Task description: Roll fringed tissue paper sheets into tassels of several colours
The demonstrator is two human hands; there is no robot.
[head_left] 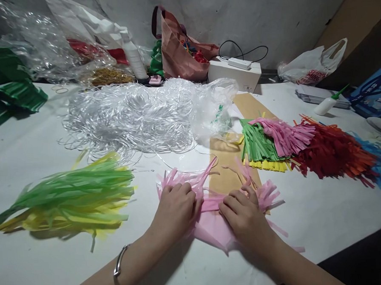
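Observation:
Pink fringed tissue paper [211,233] lies in front of me, partly over a tan paper strip [222,166]. Its middle is rolled into a narrow band, and cut fringe sticks out at both ends. My left hand [179,204] is closed on the left end of the roll, fingers curled over it. On the right end, my right hand [243,210] is closed in the same way, thumbs and fingertips mostly hidden. A green tissue tassel [80,182] and a yellow tissue tassel [63,217] lie flat to the left of my hands.
Behind the hands spreads a heap of white shiny string [134,115]. Green, pink, red and blue fringed papers [331,145] are stacked at right, near a glue bottle [325,105]. A pink bag [179,49] and a white box [234,74] stand along the wall.

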